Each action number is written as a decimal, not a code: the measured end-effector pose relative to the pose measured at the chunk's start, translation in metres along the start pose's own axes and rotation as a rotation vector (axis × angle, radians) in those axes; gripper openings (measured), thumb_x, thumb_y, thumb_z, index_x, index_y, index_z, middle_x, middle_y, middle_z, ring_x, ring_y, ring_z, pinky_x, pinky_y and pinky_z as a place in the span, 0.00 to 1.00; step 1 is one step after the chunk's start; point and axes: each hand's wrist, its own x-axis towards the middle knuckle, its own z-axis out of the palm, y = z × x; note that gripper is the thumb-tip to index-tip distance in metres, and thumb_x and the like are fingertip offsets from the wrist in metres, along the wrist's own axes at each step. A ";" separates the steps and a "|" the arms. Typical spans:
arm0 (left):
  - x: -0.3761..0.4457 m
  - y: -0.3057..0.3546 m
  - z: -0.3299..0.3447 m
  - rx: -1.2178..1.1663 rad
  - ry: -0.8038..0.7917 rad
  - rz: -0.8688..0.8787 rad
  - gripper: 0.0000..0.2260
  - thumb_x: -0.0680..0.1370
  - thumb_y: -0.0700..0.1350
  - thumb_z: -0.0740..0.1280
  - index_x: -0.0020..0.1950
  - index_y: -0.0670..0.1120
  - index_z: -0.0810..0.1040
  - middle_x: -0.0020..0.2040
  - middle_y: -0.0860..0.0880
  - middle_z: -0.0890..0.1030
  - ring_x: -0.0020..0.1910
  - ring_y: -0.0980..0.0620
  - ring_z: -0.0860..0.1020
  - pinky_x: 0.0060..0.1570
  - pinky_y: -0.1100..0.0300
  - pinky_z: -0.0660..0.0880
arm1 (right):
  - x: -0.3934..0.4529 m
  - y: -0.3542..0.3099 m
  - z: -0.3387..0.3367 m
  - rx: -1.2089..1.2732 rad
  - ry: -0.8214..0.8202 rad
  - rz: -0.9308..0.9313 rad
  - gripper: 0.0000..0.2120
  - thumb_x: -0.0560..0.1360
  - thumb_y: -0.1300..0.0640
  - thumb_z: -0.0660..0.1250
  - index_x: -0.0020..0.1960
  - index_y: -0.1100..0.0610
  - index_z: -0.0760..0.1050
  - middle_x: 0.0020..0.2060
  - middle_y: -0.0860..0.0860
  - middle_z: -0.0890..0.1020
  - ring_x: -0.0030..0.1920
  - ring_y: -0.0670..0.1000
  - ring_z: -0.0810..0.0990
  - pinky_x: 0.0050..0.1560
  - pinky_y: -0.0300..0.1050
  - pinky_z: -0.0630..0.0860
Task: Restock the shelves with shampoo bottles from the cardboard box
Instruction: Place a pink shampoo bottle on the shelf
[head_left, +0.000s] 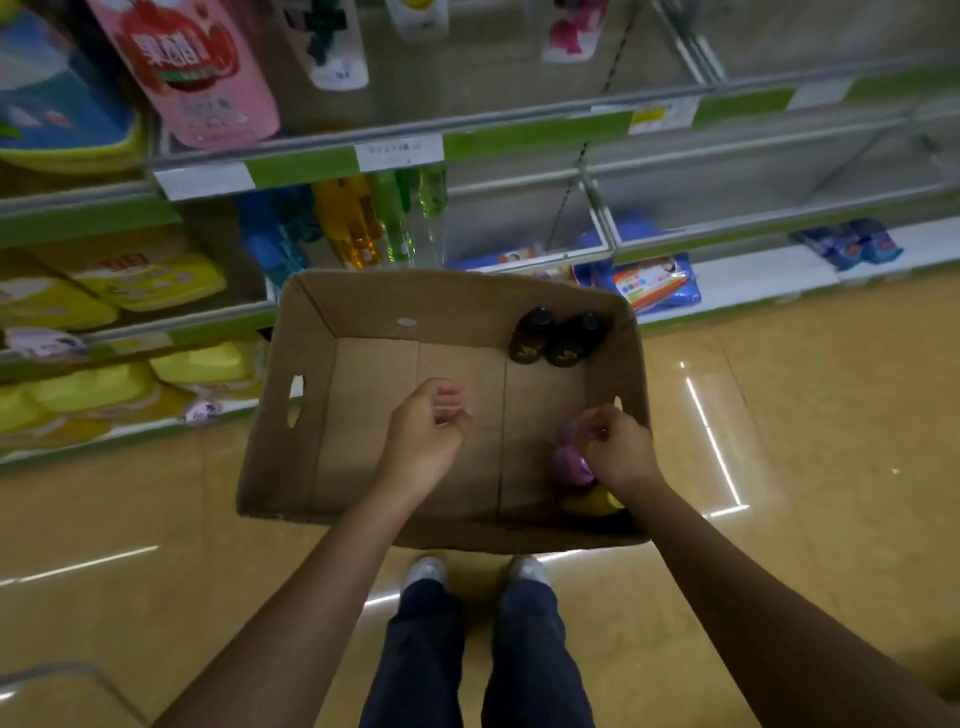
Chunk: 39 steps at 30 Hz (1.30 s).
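Four bottles are left in the cardboard box (311, 415) on the floor: two dark bottles (556, 338) at the far right corner, a purple bottle (569, 462) and a yellow bottle (589, 501) at the near right. My right hand (618, 452) is closed on the purple one, I judge, mid-pickup. My left hand (423, 436) hovers loosely curled, its grip empty. Next I'd lift clear and find a gap on the shelf (519, 130) beyond.
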 end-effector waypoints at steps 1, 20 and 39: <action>0.002 -0.005 0.000 0.009 -0.013 0.003 0.10 0.77 0.41 0.66 0.58 0.48 0.75 0.51 0.54 0.78 0.45 0.63 0.74 0.38 0.72 0.69 | 0.003 0.007 0.008 -0.061 -0.004 -0.005 0.10 0.71 0.57 0.70 0.52 0.57 0.77 0.49 0.54 0.81 0.49 0.55 0.80 0.50 0.48 0.77; -0.007 -0.024 0.012 0.094 -0.149 -0.057 0.15 0.75 0.42 0.68 0.62 0.48 0.73 0.59 0.50 0.77 0.56 0.55 0.76 0.51 0.67 0.72 | -0.002 -0.037 -0.023 -0.294 -0.152 -0.276 0.16 0.71 0.55 0.72 0.58 0.52 0.78 0.49 0.50 0.82 0.49 0.48 0.79 0.48 0.43 0.77; -0.059 0.155 -0.083 -0.288 -0.205 0.351 0.23 0.63 0.47 0.79 0.55 0.55 0.76 0.53 0.55 0.81 0.50 0.59 0.79 0.45 0.66 0.78 | -0.095 -0.230 -0.170 0.724 -0.665 -0.619 0.29 0.70 0.68 0.68 0.70 0.56 0.67 0.56 0.57 0.79 0.55 0.52 0.79 0.56 0.45 0.78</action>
